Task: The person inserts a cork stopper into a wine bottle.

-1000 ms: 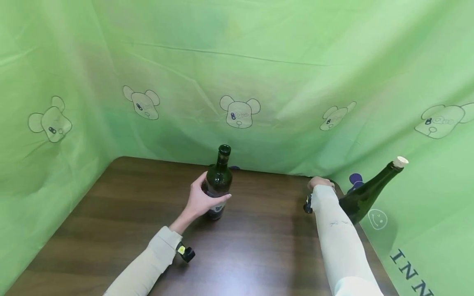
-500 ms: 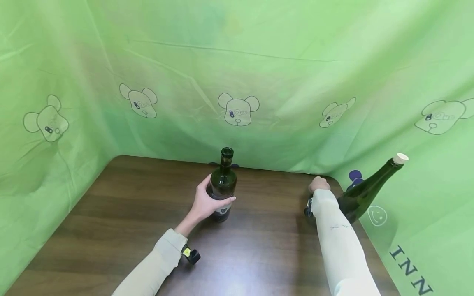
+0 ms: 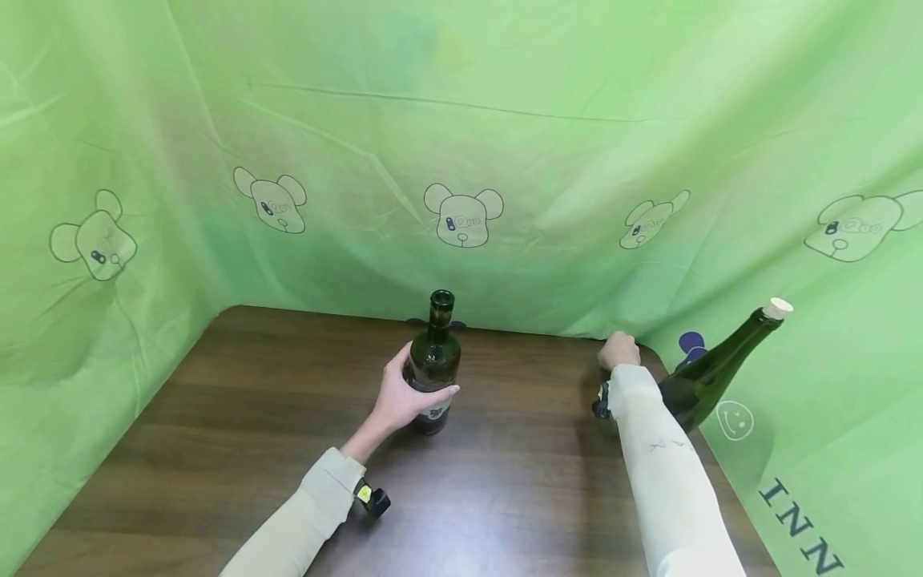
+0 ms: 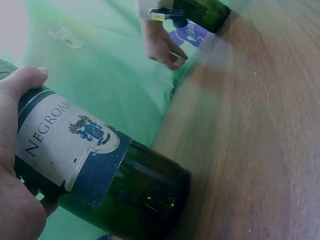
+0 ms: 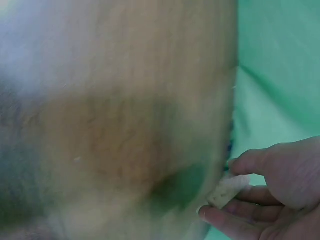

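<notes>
In the head view, a dark green wine bottle (image 3: 435,353) with an uncorked mouth stands upright near the table's back edge. My left hand (image 3: 404,397) grips its body, thumb across the front. Its pale label (image 4: 55,135), lettered "NEGROAM…", faces the left wrist camera. Near the back right corner my right hand (image 3: 618,350) hovers by the table edge. In the right wrist view, a pale cork (image 5: 227,191) is pinched between thumb and fingers. A second green bottle (image 3: 707,381), topped with a white stopper (image 3: 778,308), stands right of the right forearm, which hides its lower part.
The brown wooden table (image 3: 238,417) has rounded back corners. A green cloth (image 3: 346,160) printed with bear heads hangs close behind it and along both sides. A black wrist camera (image 3: 371,498) juts from the left cuff over the tabletop.
The left hand has shifted the wine bottle a little to the right, and it has stayed still over the last half second. The right hand has risen slightly at the back corner.
</notes>
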